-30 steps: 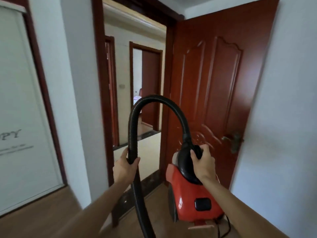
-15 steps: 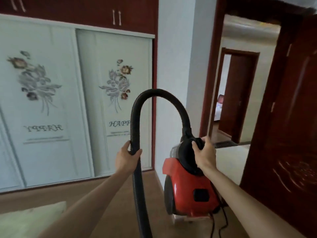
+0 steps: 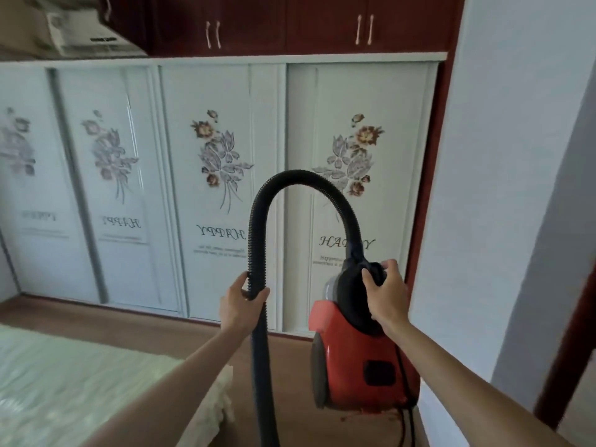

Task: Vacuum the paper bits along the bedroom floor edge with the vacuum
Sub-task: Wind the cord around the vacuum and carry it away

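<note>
A red canister vacuum [image 3: 361,359] hangs in the air in front of me, carried by its black top handle. My right hand [image 3: 385,293] grips that handle. A black ribbed hose [image 3: 259,240] arches up from the vacuum's top and comes down on the left, running out of view at the bottom. My left hand [image 3: 240,303] grips the hose on its descending side. The hose's nozzle end is out of view. No paper bits show on the visible floor.
White sliding wardrobe doors [image 3: 219,188] with flower prints fill the wall ahead, with dark red cupboards above. A bed with a pale cover [image 3: 80,382] lies at the lower left. A white wall corner [image 3: 503,188] stands at the right. Brown wood floor [image 3: 161,327] runs between bed and wardrobe.
The view has swung left from the open doorway and red door to face the wardrobe, and the bed has come into view. Both hands keep their grips on hose and handle.
</note>
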A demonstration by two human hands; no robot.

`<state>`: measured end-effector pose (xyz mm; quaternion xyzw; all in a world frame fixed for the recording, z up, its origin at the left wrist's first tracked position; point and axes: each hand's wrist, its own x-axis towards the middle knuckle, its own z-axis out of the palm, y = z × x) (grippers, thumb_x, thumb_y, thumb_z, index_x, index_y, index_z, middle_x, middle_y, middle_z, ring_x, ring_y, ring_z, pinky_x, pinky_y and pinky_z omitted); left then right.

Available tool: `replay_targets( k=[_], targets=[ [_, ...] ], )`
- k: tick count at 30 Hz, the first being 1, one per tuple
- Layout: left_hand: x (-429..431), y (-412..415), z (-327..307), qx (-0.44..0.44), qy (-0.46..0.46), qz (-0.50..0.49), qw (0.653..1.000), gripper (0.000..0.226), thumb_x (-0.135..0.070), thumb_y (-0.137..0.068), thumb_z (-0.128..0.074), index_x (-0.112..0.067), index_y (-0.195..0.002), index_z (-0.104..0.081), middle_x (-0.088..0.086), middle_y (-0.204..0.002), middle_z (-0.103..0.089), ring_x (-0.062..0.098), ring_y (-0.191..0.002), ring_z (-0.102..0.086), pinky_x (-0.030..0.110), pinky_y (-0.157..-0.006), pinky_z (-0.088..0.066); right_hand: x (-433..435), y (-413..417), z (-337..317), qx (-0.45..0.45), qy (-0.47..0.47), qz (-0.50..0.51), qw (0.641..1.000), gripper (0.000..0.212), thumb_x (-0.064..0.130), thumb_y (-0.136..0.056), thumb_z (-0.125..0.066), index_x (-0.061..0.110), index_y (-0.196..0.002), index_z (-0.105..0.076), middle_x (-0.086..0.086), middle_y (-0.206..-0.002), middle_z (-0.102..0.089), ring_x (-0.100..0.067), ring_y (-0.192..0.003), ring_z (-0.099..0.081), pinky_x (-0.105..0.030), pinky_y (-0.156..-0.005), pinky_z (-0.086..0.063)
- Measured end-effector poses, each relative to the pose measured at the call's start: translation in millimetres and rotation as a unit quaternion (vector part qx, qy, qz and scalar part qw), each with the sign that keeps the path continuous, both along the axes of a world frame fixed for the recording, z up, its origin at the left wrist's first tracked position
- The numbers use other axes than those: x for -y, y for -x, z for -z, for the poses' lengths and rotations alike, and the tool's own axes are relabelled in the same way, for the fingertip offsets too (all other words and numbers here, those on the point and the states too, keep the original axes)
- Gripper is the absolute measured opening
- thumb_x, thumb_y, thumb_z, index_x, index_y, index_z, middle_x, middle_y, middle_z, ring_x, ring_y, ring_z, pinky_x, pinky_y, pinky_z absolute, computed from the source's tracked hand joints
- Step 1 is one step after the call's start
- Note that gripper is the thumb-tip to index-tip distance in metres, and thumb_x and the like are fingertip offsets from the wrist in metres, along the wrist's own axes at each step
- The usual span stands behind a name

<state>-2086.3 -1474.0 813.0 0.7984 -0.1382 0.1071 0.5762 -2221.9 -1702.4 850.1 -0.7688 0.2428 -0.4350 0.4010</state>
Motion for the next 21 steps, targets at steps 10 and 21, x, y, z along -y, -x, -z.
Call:
replay_targets(
  k=[10, 21],
  targets=[
    [-8.0, -120.8, -5.7, -0.014, 0.006, -0.121, 0.993, 0.051, -0.033, -0.085, -0.074, -0.026, -0.133, -0.057, -0.002, -0.067, -0.064, 0.013, -0.063, -0.063, 0.027, -0.056, -0.049, 15.0, -175.8, 5.2, -0.002, 0.047, -0.098, 0.994, 0.020, 0.022, -0.095, -0.064, 0.017, -0.098, -0.046, 0.014, -0.072, -0.053, -0.004, -0.064, -0.051, -0.027, -0.057, -0.040],
    [-2.6, -270.6, 9.8, -0.020, 0.000, -0.160, 0.987, 0.048, -0.032, -0.086, -0.074, -0.021, -0.130, -0.059, 0.000, -0.064, -0.066, 0.015, -0.062, -0.065, 0.025, -0.055, -0.047, 22.6, -348.3, 7.0, -0.017, 0.039, -0.168, 0.985, 0.017, 0.023, -0.095, -0.064, 0.015, -0.099, -0.049, 0.011, -0.077, -0.056, -0.009, -0.069, -0.056, -0.025, -0.058, -0.042]
  ],
)
